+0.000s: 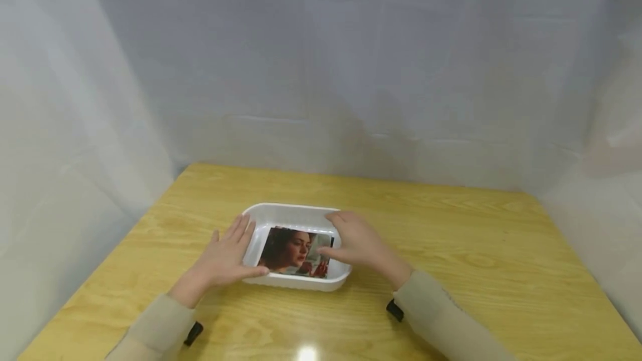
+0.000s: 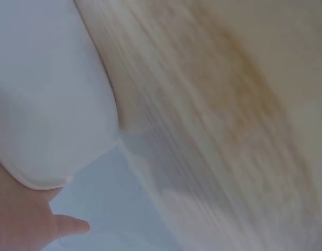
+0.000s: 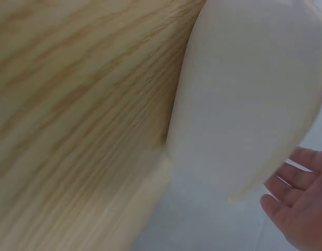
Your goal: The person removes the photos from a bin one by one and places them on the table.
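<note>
A white plastic basin [image 1: 293,215] with rounded corners sits on the wooden table, left of the middle in the head view. On its floor lies a flat rectangular printed picture [image 1: 283,252] of a person. My left hand [image 1: 223,258] rests on the basin's left rim, fingers straight and spread, thumb along the near rim. Over the right rim reaches my right hand [image 1: 358,241], its thumb above the picture's right edge; touch there cannot be told. The left wrist view shows part of the left hand [image 2: 24,219] against the basin. Loosely bent fingers of the right hand [image 3: 302,193] show beside it.
The yellow wood-grain table [image 1: 451,249] extends on both sides of the basin. Pale hanging sheets [image 1: 326,71] enclose its back and sides. A small black piece [image 1: 193,333] sits under the left sleeve, and another black piece [image 1: 394,310] under the right sleeve.
</note>
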The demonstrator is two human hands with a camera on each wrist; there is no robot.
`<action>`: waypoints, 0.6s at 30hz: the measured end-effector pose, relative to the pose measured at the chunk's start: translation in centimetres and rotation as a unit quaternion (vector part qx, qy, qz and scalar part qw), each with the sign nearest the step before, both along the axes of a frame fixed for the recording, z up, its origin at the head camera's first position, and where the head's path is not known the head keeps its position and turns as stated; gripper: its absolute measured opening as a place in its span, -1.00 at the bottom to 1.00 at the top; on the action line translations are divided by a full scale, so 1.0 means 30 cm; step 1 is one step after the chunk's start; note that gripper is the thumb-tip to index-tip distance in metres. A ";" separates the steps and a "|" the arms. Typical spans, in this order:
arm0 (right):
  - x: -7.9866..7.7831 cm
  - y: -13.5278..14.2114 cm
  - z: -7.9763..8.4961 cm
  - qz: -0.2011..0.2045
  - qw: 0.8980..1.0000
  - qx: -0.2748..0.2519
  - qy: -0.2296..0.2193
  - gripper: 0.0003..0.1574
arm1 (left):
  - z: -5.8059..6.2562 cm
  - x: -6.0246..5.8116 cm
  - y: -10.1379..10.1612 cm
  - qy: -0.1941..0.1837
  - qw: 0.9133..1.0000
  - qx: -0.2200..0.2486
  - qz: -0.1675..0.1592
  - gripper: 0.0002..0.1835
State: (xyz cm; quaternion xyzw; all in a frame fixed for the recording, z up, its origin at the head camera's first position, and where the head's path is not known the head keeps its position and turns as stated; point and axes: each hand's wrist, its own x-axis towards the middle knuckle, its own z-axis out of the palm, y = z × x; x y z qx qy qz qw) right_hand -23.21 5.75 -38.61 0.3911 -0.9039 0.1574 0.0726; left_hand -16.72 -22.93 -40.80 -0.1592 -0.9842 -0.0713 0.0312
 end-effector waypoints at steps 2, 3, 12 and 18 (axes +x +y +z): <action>-0.011 -0.027 -0.007 0.002 1.000 0.020 -0.016 -0.03 | 0.000 -0.003 0.001 0.002 1.000 -0.005 0.001 0.16; -0.017 -0.040 -0.012 0.003 0.999 0.028 -0.025 -0.01 | -0.001 -0.004 0.001 0.003 1.000 -0.007 0.001 0.16; -0.043 -0.122 -0.060 0.020 0.993 0.098 -0.065 0.15 | -0.002 -0.002 0.007 0.008 1.000 -0.013 -0.005 0.14; -0.039 -0.147 -0.094 0.010 0.985 0.166 -0.050 0.08 | -0.001 0.004 0.012 0.013 1.000 -0.008 -0.010 0.13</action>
